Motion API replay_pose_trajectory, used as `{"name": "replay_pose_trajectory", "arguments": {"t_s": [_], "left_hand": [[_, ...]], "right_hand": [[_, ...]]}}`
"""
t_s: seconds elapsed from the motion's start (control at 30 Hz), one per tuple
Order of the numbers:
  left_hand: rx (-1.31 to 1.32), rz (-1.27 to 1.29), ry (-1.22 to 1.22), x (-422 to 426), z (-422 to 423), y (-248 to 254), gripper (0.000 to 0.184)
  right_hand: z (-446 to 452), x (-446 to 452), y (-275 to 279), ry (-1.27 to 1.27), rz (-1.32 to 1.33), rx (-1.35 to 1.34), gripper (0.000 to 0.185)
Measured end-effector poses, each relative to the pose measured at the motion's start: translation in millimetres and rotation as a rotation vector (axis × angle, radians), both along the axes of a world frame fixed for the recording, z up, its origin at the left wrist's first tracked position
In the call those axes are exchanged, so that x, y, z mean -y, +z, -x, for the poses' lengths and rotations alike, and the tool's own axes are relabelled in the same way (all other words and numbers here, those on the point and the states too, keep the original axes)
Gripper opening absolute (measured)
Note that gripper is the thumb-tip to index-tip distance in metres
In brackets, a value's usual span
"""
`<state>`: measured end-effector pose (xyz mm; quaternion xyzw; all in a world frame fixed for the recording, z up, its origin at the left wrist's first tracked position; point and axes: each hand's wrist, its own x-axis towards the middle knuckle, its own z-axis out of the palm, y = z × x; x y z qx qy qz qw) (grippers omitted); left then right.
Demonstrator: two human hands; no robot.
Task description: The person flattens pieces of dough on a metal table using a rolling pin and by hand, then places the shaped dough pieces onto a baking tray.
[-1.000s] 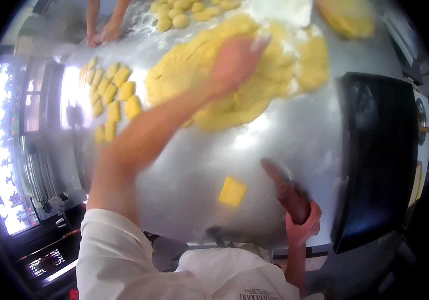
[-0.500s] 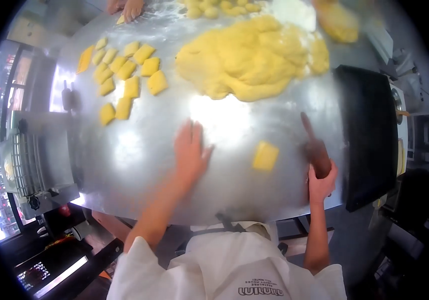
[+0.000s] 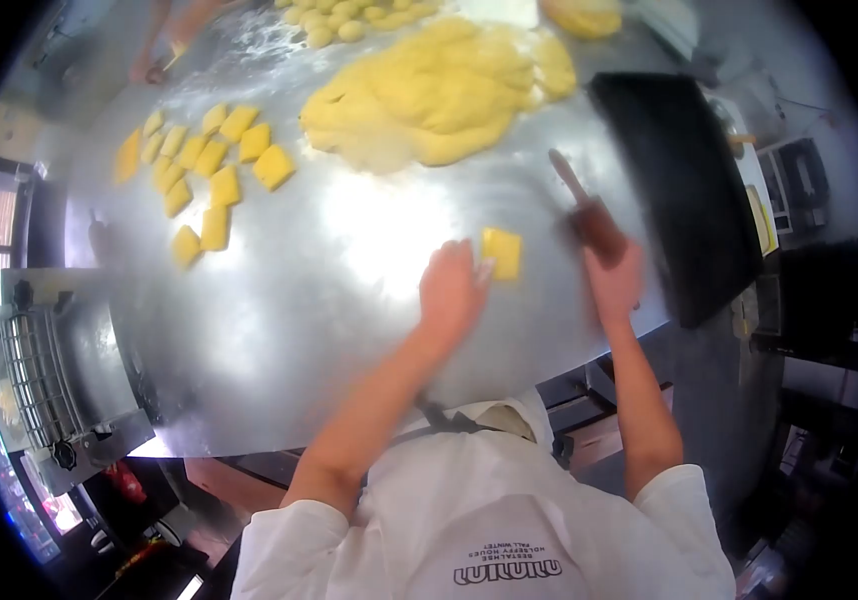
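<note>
My right hand is wrapped round the near end of a brown rolling pin, which points up and to the left above the metal table. My left hand is low over the table, its fingertips at the left edge of a square yellow dough piece. The fingers are bent and blurred, so whether they grip the piece is unclear. Beyond both hands lies a large yellow dough mass. Several cut dough pieces are grouped at the left.
Small dough balls lie at the back, and another dough lump at the back right. A co-worker's hands are at the upper left. A black tray stands along the right edge, a slatted machine at the left.
My left hand has come back from the dough mass, touched down on the bare table and moved right to the square piece. The rolling pin has stayed in my right hand. The view has shifted.
</note>
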<state>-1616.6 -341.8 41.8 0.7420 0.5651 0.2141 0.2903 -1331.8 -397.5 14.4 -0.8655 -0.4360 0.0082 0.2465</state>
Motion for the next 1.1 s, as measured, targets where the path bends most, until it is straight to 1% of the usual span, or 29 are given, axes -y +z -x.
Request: {"name": "replay_pose_trajectory", "arguments": {"t_s": [0.07, 0.17, 0.2, 0.3, 0.33, 0.43, 0.53, 0.57, 0.63, 0.67, 0.7, 0.77, 0.8, 0.9, 0.97, 1.03, 1.1], "left_hand": [[-0.053, 0.093, 0.046, 2, -15, -5, 0.038], [-0.059, -0.024, 0.123, -3, -40, -19, 0.031], [0.006, -0.067, 0.141, -4, -47, -26, 0.031], [0.194, 0.078, 0.145, 6, -71, -50, 0.032], [0.234, 0.056, 0.136, 9, -75, -61, 0.038], [0.329, 0.052, 0.245, 8, -76, -46, 0.04], [0.461, 0.294, 0.323, -4, -32, -19, 0.041], [0.344, 0.046, 0.346, -8, -17, -16, 0.036], [0.132, -0.347, 0.37, -17, 13, -2, 0.026], [0.103, -0.495, 0.329, -25, 25, 3, 0.028], [0.012, -0.544, 0.298, -31, 34, 3, 0.03], [-0.178, -0.614, 0.239, -32, 47, -10, 0.034], [-0.224, -0.559, 0.211, -26, 46, -18, 0.035], [-0.258, -0.535, 0.111, 8, 19, -28, 0.033], [-0.154, -0.573, -0.005, 42, -2, -29, 0.033], [-0.195, -0.462, -0.063, 79, -16, -28, 0.034], [-0.186, -0.388, -0.019, 102, -25, -21, 0.036]], "right_hand": [[-3, 0, 1, -0.002, 0.01, -0.019, 0.07], [-10, 2, -8, 0.018, -0.002, -0.059, 0.069], [-9, 0, -10, 0.032, -0.013, -0.076, 0.069], [-6, -1, -6, 0.019, -0.007, -0.065, 0.068], [-4, -1, -3, 0.017, -0.021, -0.075, 0.068], [-7, -2, -1, 0.023, -0.008, -0.082, 0.067], [-7, -2, 2, 0.023, 0.008, -0.116, 0.068], [-7, 3, 1, 0.047, 0.014, -0.111, 0.068], [-14, -1, 1, 0.099, -0.001, -0.091, 0.068], [-18, -5, 1, 0.127, -0.009, -0.085, 0.068], [-21, -4, 1, 0.155, -0.011, -0.082, 0.068], [-23, -2, -1, 0.226, 0.009, -0.097, 0.068], [-24, -2, 0, 0.267, 0.022, -0.11, 0.068], [-29, -5, -6, 0.416, 0.028, -0.153, 0.068], [-34, -3, -8, 0.515, 0.031, -0.177, 0.067], [-33, -5, -4, 0.603, 0.032, -0.202, 0.066], [-31, -9, 9, 0.652, 0.086, -0.213, 0.065]]}}
